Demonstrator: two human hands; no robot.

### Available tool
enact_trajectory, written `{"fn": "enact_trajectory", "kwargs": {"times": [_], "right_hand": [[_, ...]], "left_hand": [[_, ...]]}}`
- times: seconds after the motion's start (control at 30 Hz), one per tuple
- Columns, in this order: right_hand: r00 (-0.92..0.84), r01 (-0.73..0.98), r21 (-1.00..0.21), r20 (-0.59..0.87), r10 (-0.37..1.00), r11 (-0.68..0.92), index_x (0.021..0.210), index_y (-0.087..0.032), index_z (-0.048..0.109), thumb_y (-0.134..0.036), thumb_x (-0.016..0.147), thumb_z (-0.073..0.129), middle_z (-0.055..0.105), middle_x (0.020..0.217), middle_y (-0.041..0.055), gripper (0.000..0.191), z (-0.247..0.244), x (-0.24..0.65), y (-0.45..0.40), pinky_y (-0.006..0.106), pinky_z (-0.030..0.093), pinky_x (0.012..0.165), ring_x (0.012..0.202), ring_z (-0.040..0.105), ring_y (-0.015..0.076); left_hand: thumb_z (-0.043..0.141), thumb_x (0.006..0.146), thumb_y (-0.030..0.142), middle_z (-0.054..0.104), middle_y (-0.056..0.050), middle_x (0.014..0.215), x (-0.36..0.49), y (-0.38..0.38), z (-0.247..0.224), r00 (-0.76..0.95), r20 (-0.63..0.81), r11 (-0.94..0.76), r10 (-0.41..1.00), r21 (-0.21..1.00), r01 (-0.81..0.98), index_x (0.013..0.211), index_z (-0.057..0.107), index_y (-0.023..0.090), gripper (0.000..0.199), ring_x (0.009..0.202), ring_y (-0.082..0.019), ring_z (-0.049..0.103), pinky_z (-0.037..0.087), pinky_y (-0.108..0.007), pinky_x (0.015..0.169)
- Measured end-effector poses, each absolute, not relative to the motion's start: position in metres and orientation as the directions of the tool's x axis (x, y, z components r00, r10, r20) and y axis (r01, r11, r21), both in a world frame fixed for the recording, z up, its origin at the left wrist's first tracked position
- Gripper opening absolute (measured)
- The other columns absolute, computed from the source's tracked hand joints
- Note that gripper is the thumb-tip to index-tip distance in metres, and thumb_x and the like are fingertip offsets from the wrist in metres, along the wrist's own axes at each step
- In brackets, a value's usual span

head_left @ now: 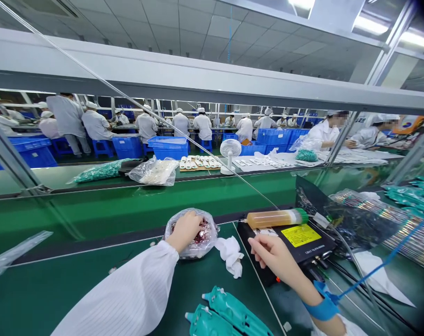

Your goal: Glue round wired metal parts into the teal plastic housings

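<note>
My left hand (pixel 187 229) reaches into a round bowl lined with clear plastic (pixel 173 219). Its fingers bend down among small shiny round parts (pixel 202 235), reddish and silvery; the fingertips are partly hidden. My right hand (pixel 273 256) hovers by the front edge of a black box (pixel 305 240) with a yellow label. Its fingers are loosely curled and slightly apart, with nothing visible in them. A blue strap (pixel 320 303) circles that wrist. Crumpled white tissue (pixel 230 256) lies between the hands. Two teal plastic housings (pixel 229 312) rest on the green mat nearer me.
An amber-filled syringe tube (pixel 275 218) with a green end lies on the box. Cables, black film and teal housings (pixel 411 196) crowd the right. Beyond runs a green conveyor (pixel 233 191), with a small white fan (pixel 229 154) behind it. Several co-workers in white sit farther off.
</note>
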State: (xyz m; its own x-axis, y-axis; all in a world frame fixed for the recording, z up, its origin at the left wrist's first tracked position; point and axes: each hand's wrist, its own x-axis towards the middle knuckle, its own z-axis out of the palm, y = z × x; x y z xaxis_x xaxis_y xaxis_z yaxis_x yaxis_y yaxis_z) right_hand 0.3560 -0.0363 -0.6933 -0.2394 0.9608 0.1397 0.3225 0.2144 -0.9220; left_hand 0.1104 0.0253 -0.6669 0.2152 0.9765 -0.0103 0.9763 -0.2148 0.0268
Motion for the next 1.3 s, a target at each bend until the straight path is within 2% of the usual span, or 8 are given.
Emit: {"fn": "enact_trajectory", "kwargs": {"times": [0.3, 0.43, 0.53, 0.67, 0.8, 0.93, 1.1, 1.3], "right_hand": [[-0.209, 0.256, -0.940, 0.176, 0.962, 0.227, 0.063, -0.018, 0.052, -0.051, 0.087, 0.049, 0.052, 0.053, -0.0014, 0.041, -0.689, 0.360, -0.041, 0.023, 0.038, 0.046, 0.043, 0.048, 0.0101], [-0.218, 0.226, -0.919, 0.274, 0.937, 0.322, 0.074, -0.018, 0.062, -0.045, 0.085, 0.053, 0.061, 0.071, 0.0034, 0.031, -0.680, 0.340, -0.047, 0.026, 0.043, 0.059, 0.063, 0.057, 0.0149], [-0.231, 0.104, -0.949, 0.270, 0.935, 0.299, 0.084, -0.018, 0.068, -0.039, 0.081, 0.059, 0.066, 0.087, 0.0063, 0.023, -0.676, 0.315, -0.053, 0.028, 0.046, 0.068, 0.080, 0.060, 0.0187], [-0.248, -0.008, -0.987, 0.155, 0.956, 0.158, 0.074, -0.016, 0.065, -0.040, 0.074, 0.064, 0.066, 0.076, 0.0048, 0.024, -0.678, 0.294, -0.057, 0.028, 0.046, 0.065, 0.073, 0.060, 0.0178], [-0.295, 0.013, -0.996, 0.085, 0.952, 0.093, 0.066, -0.015, 0.063, -0.041, 0.073, 0.065, 0.064, 0.065, 0.0029, 0.027, -0.683, 0.297, -0.055, 0.026, 0.043, 0.061, 0.064, 0.057, 0.0150], [-0.426, 0.055, -0.998, -0.018, 0.905, 0.005, 0.066, -0.015, 0.062, -0.039, 0.073, 0.067, 0.065, 0.058, 0.0029, 0.026, -0.687, 0.305, -0.056, 0.025, 0.041, 0.057, 0.057, 0.057, 0.0140], [-0.465, 0.186, -0.981, -0.134, 0.875, -0.052, 0.070, -0.015, 0.059, -0.027, 0.070, 0.069, 0.062, 0.053, 0.0003, 0.015, -0.694, 0.303, -0.063, 0.023, 0.038, 0.053, 0.051, 0.055, 0.0127], [-0.376, 0.394, -0.892, 0.063, 0.925, 0.221, 0.076, -0.018, 0.058, -0.026, 0.081, 0.057, 0.064, 0.069, 0.0016, 0.010, -0.696, 0.312, -0.074, 0.025, 0.044, 0.063, 0.066, 0.059, 0.0159]], "left_hand": [[0.055, 0.092, 0.030, 0.065, -0.005, 0.103, 0.105, 0.002, -0.635, 0.170, 0.087, -0.180, 0.982, 0.113, 0.977, 0.096, 0.063, 0.016, 0.016, 0.095, -0.019, 0.061, 0.049, -0.041, 0.085], [0.041, 0.095, 0.026, 0.061, 0.000, 0.070, 0.115, -0.030, -0.617, 0.195, 0.110, -0.219, 0.975, 0.294, 0.931, 0.068, 0.063, 0.017, 0.036, 0.072, -0.016, 0.058, 0.043, -0.028, 0.067], [0.041, 0.091, 0.027, 0.052, 0.004, 0.055, 0.134, -0.055, -0.623, 0.273, 0.061, -0.270, 0.960, 0.463, 0.844, 0.060, 0.060, 0.018, 0.037, 0.055, -0.011, 0.050, 0.033, -0.022, 0.052], [0.037, 0.088, 0.028, 0.043, 0.006, 0.049, 0.154, -0.078, -0.643, 0.322, 0.032, -0.274, 0.946, 0.610, 0.744, 0.052, 0.050, 0.017, 0.040, 0.048, -0.009, 0.038, 0.023, -0.023, 0.047], [0.049, 0.082, 0.034, 0.052, 0.004, 0.052, 0.149, -0.082, -0.646, 0.307, -0.007, -0.216, 0.952, 0.695, 0.686, 0.056, 0.056, 0.018, 0.032, 0.050, -0.011, 0.045, 0.028, -0.022, 0.049], [0.057, 0.077, 0.035, 0.066, -0.001, 0.072, 0.140, -0.077, -0.642, 0.251, -0.002, -0.159, 0.968, 0.768, 0.620, 0.082, 0.066, 0.016, 0.021, 0.067, -0.016, 0.057, 0.038, -0.023, 0.058], [0.053, 0.076, 0.027, 0.064, 0.000, 0.064, 0.142, -0.071, -0.652, 0.273, -0.061, -0.102, 0.960, 0.833, 0.544, 0.066, 0.064, 0.017, 0.017, 0.061, -0.014, 0.056, 0.039, -0.023, 0.057], [0.054, 0.075, 0.033, 0.064, -0.001, 0.065, 0.138, -0.069, -0.666, 0.227, -0.126, -0.012, 0.966, 0.851, 0.526, 0.067, 0.062, 0.016, 0.021, 0.061, -0.015, 0.055, 0.038, -0.024, 0.055]]}}
